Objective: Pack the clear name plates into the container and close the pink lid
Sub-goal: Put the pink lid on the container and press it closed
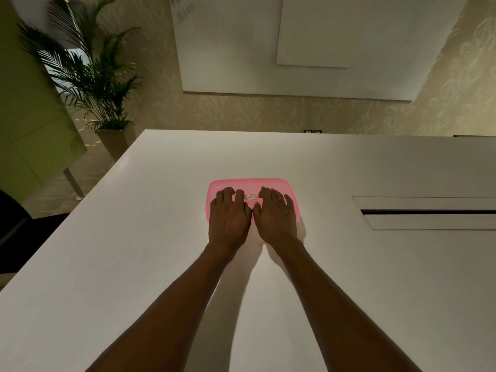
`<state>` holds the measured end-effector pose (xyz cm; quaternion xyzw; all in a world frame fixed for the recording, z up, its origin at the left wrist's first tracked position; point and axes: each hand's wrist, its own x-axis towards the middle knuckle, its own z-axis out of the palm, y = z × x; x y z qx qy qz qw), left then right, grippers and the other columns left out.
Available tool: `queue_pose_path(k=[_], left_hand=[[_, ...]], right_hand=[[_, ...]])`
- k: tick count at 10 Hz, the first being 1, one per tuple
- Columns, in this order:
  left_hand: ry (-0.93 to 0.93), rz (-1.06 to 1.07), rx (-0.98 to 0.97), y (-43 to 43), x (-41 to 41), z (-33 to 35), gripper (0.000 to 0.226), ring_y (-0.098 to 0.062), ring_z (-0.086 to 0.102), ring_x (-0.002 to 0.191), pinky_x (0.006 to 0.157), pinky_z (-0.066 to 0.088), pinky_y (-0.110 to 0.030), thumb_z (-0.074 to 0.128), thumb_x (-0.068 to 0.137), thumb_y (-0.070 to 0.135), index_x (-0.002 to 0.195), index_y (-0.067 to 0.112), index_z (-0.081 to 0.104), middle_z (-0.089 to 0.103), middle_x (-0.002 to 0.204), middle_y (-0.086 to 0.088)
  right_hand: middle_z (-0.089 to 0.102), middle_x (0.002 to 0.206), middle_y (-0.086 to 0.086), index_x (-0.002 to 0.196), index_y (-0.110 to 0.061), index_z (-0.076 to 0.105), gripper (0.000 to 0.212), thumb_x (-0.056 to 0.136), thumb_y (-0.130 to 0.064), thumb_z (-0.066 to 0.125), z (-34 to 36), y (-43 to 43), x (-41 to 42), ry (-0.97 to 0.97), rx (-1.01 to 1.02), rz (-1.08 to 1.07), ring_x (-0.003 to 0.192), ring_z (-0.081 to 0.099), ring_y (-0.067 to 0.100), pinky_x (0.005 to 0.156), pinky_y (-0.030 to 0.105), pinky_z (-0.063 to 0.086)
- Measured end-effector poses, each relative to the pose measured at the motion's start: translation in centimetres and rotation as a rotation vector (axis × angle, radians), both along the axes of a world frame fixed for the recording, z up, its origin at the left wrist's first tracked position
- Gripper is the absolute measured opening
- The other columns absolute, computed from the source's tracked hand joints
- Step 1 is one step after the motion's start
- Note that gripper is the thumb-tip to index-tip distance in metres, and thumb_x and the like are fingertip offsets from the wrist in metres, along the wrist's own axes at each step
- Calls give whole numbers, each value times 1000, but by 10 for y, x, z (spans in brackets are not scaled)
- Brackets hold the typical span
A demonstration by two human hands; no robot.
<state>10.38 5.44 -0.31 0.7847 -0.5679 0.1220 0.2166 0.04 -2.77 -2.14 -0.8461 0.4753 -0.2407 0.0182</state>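
Observation:
A pink lid (249, 183) lies on top of a container in the middle of the white table (161, 237). The container under it is almost wholly hidden, and I see no clear name plates. My left hand (230, 216) rests palm down on the lid's left half, fingers spread flat. My right hand (276, 214) lies the same way on the right half, thumbs nearly touching. A small oval label (250, 197) shows on the lid between my fingers.
A long cable slot with a flap (429, 212) is set into the table to the right. A potted palm (88, 76) stands beyond the table's far left corner, beside a green panel (32, 124). A whiteboard (295, 44) hangs on the far wall.

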Motion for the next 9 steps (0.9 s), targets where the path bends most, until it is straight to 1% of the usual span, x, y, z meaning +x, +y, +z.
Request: queue_pose_path(k=[1,2,3,4,5,6,7,8,9], left_hand=[[-14,17,-89,3,-3,1,20,-33,60,89,73,49,-42,60,97,16,108,1,66,66,100,-18],[19,9,-136,6,-5,6,17,-29,59,81,69,49,-40,62,98,20,99,4,68,67,90,-14],[26,1,-122,9,-6,7,19,-27,61,83,70,50,-38,60,100,23,99,7,70,69,92,-11],[27,-27,-130,17,-7,5,19,-26,64,84,71,51,-37,59,100,23,101,9,72,71,95,-9],[27,-49,-145,22,-5,2,20,-27,66,86,76,53,-38,57,101,23,101,9,72,72,98,-9],[31,-97,-79,26,0,0,34,-30,65,111,101,47,-40,43,107,28,118,9,69,71,119,-10],[-11,-102,24,32,1,-7,49,-28,46,142,122,29,-41,28,110,34,145,11,53,54,150,-9],[-55,-88,59,47,1,-17,58,-22,10,158,128,-5,-42,13,109,40,162,17,24,18,169,-1],[-62,-91,-63,59,-5,-23,60,-23,17,156,124,-7,-41,15,107,41,159,15,33,26,166,-3]], right_hand=[[67,119,5,117,-13,60,26,99,-29,51,-2,2,0,-30,-47,-13,113,63,26,106,45,47],[65,106,8,107,-11,61,20,99,-26,51,-2,3,-3,7,-142,-3,97,63,27,87,43,53],[65,103,5,104,-13,61,21,101,-28,47,1,4,-4,-5,-142,18,94,61,26,85,43,52],[66,108,3,109,-16,62,24,103,-30,43,-1,6,-5,14,-160,66,99,61,25,88,42,52],[67,111,2,113,-17,63,26,104,-31,43,0,9,-7,5,-176,82,102,63,24,92,41,52],[71,114,3,115,-16,67,24,102,-30,52,-1,20,-11,-31,-233,98,106,67,26,99,43,54],[72,122,5,120,-14,69,29,102,-30,54,-7,30,-15,-11,-254,98,116,67,28,108,46,49],[57,149,7,141,-13,61,43,106,-34,47,-5,45,-22,30,-182,111,142,50,27,123,51,30],[31,164,3,156,-15,41,53,109,-40,35,-9,48,-29,38,-175,127,154,29,25,129,50,9]])
